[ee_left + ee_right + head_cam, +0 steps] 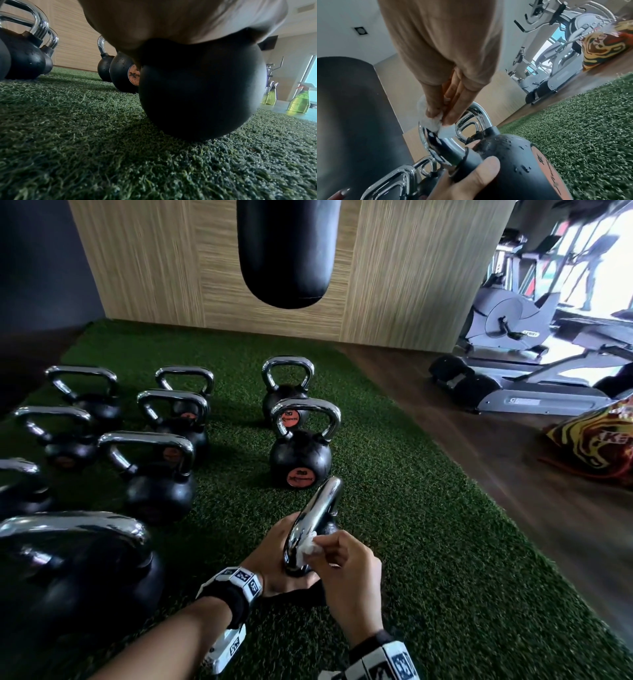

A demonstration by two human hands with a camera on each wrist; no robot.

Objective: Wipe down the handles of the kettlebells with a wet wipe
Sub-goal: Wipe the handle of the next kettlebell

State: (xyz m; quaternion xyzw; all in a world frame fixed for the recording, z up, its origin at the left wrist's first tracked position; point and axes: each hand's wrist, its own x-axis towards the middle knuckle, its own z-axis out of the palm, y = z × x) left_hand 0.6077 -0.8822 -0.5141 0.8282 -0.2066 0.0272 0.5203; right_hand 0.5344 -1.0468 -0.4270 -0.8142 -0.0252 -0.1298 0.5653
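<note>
Chrome on the handle, mirror-bright and smooth, throwing back reflections along its curve. The wipe on it is white, soft and crumpled, a damp-looking cloth or tissue. The ball below is matt black with a fine pebbled skin, beaded with droplets, and carries a dull orange disc. Other kettlebells show the same polished metal over matt black. Underfoot, turf: green, rough, fibrous plastic grass. Beside it the floor is dark wood, faintly glossy. The wall is pale streaked wood grain. The punchbag is smooth black with a soft sheen.
</note>
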